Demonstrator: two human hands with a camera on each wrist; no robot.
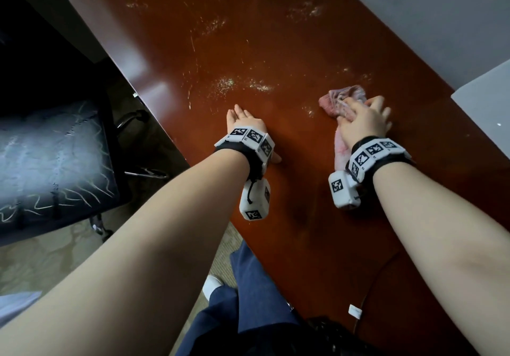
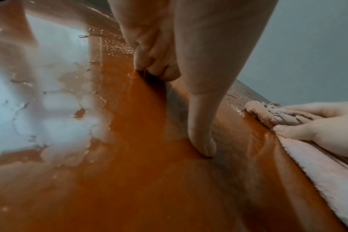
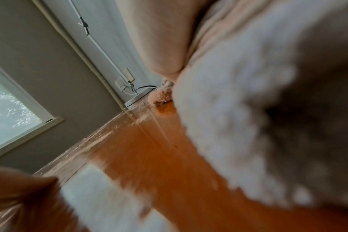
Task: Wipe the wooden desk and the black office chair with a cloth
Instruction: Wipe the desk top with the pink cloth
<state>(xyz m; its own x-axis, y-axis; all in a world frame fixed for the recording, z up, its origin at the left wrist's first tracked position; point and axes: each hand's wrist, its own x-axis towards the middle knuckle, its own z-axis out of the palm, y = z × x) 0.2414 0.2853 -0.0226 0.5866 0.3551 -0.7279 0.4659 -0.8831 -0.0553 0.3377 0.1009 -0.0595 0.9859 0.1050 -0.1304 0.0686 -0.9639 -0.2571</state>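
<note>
Two hands down: my left hand (image 1: 246,124) flat on the wooden surface (image 1: 276,51), fingers (image 1: 238,111) seemingly together. My right hand (image 1: 364,125) presses the pink cloth (image 1: 340,96), fingers slightly spread.

A window (image 3: 12,109) shows at the right wrist view's left, a wall socket (image 3: 128,75) near its centre, and carpet (image 1: 41,261) at the head view's lower left.
</note>
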